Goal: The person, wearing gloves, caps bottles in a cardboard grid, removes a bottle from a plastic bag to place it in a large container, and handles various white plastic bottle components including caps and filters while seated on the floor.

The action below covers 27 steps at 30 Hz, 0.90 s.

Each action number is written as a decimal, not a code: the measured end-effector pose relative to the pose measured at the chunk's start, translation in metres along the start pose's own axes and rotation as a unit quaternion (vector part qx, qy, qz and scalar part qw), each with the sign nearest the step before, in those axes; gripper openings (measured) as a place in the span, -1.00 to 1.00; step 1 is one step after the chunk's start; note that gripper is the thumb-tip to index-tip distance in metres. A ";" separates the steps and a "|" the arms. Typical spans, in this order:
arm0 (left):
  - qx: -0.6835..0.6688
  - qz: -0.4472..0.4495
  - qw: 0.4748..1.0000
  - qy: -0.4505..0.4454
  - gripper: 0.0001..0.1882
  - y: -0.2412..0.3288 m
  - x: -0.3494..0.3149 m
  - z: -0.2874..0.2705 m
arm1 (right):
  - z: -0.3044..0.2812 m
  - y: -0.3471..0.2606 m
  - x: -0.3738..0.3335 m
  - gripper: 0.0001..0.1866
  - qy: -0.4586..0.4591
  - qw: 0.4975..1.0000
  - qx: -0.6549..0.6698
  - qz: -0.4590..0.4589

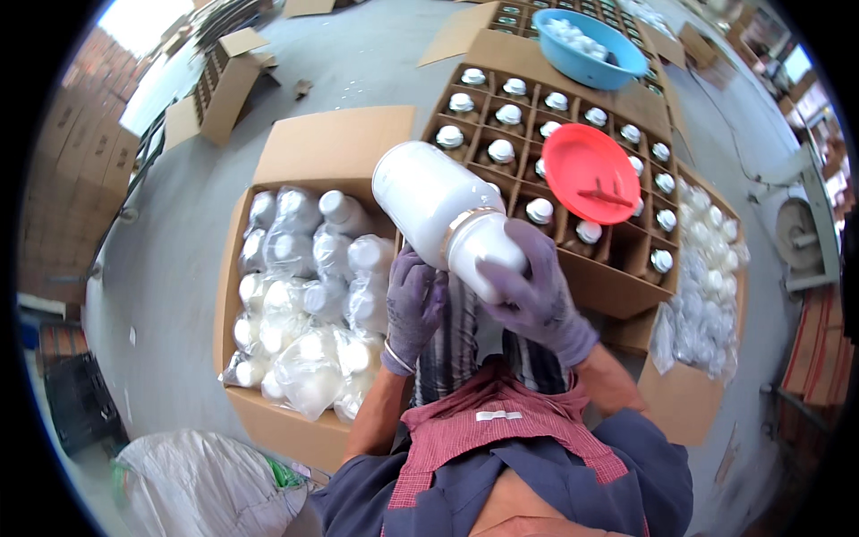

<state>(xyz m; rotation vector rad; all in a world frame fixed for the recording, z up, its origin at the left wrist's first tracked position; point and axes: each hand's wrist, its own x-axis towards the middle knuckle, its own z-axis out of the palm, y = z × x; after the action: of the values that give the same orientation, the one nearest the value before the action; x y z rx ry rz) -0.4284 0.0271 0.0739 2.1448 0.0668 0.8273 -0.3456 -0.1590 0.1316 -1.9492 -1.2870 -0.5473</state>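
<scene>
A large white bottle (431,192) with a gold-coloured ring at its neck is tilted over the gap between two cartons, its base toward the upper left. My right hand (541,291), in a purple-grey glove, grips it around the white cap end. Just below the bottle's neck is my gloved left hand (414,304), its fingers curled in. Whether anything is inside those fingers is hidden. On my left an open carton (335,134) holds white bottles (315,295) in clear plastic bags. Ahead stands a divided carton (595,286) with silver-capped bottles (539,211) in its cells.
A red plate (582,166) with small brownish pieces lies on the divided carton. Beyond it is a blue basin (591,64) of white items. Bagged white pieces (707,268) fill a carton on the right. A white sack (206,483) lies at the lower left.
</scene>
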 end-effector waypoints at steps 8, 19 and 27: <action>-0.262 -0.160 0.947 -0.096 -0.82 0.041 -0.094 0.031 | -0.112 0.086 -0.028 -0.18 0.031 0.985 -0.134 0.105; -0.355 -0.281 0.878 -0.156 -0.53 0.046 -0.073 0.008 | -0.065 0.036 -0.056 -0.49 -0.112 0.952 0.241 0.153; -0.381 -0.228 0.842 -0.307 -0.37 0.053 -0.069 0.048 | -0.079 0.008 -0.132 -0.51 -0.161 0.909 0.308 0.231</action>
<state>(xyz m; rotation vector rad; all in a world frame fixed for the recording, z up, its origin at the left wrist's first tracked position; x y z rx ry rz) -0.4663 -0.0620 0.0531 1.4312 -0.0743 -0.1487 -0.3894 -0.3002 0.0898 -1.7318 -0.9613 0.3980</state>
